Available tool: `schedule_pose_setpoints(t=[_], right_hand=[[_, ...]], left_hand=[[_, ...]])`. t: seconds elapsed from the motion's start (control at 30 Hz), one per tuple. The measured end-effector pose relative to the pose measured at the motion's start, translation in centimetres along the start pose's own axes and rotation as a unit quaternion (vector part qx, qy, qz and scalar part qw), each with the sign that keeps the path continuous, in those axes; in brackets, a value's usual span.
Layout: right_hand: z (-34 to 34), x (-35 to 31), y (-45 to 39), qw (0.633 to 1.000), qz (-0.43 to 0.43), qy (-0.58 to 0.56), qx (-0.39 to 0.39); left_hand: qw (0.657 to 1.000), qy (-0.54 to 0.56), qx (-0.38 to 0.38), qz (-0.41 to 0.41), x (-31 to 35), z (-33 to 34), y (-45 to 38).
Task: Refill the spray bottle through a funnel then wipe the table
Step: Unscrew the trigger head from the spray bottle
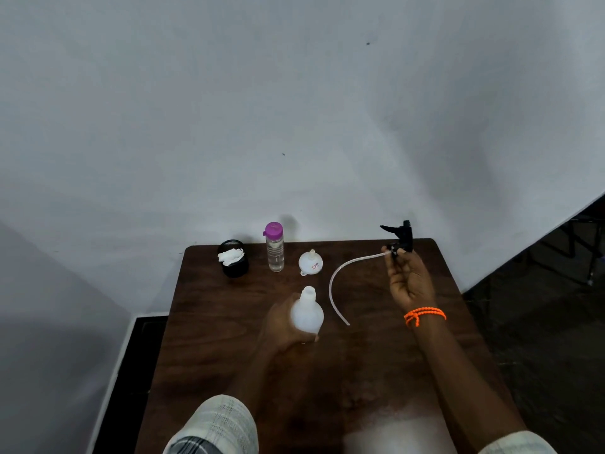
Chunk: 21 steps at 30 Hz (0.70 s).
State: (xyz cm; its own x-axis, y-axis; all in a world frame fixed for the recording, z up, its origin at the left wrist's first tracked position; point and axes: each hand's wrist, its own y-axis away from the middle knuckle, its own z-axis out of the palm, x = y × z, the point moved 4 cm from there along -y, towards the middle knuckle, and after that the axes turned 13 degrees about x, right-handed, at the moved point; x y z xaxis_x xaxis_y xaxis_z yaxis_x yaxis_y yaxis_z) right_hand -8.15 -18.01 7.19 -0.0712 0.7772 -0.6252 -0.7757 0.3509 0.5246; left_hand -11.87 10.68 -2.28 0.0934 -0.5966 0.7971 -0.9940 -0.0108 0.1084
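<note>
Dark wooden table [376, 355] stands against a white wall. At its centre the left hand [281, 326] wraps fingers around the open spray bottle [307, 311]. At 2 o'clock the right hand [409, 280] pinches the black sprayer head [401, 235]. Water bottle [274, 247] and funnel [310, 263] stand at 12 o'clock.

Dark wooden table [376, 371] against a white wall. Along its far edge, left to right: black cup [234, 263] stuffed with white cloth [230, 256], purple-capped bottle [275, 247], white funnel [310, 263] mouth down.
</note>
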Motion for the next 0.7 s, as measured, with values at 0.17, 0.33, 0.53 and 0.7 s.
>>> schedule_pose_setpoints(t=[0.17,0.33,0.53,0.7], right_hand=[[-2.2,2.6,-2.7,0.995,-0.02,0.055,0.086],[-3.7,6.3,-2.9,0.98,0.012,0.182,0.084],[-7.1,11.5,-3.9,0.949,0.097,0.275,0.119],[-10.1,15.1,-5.2,0.918,0.125,0.351,0.135]], left_hand=[[0.999,0.015,0.013,-0.036,-1.2,0.6,0.8],[0.999,0.014,0.02,-0.033,-2.6,1.4,1.1],[0.998,0.021,0.054,-0.034,-3.6,2.7,2.2],[1.0,-0.019,-0.021,-0.002,-3.9,3.9,2.0]])
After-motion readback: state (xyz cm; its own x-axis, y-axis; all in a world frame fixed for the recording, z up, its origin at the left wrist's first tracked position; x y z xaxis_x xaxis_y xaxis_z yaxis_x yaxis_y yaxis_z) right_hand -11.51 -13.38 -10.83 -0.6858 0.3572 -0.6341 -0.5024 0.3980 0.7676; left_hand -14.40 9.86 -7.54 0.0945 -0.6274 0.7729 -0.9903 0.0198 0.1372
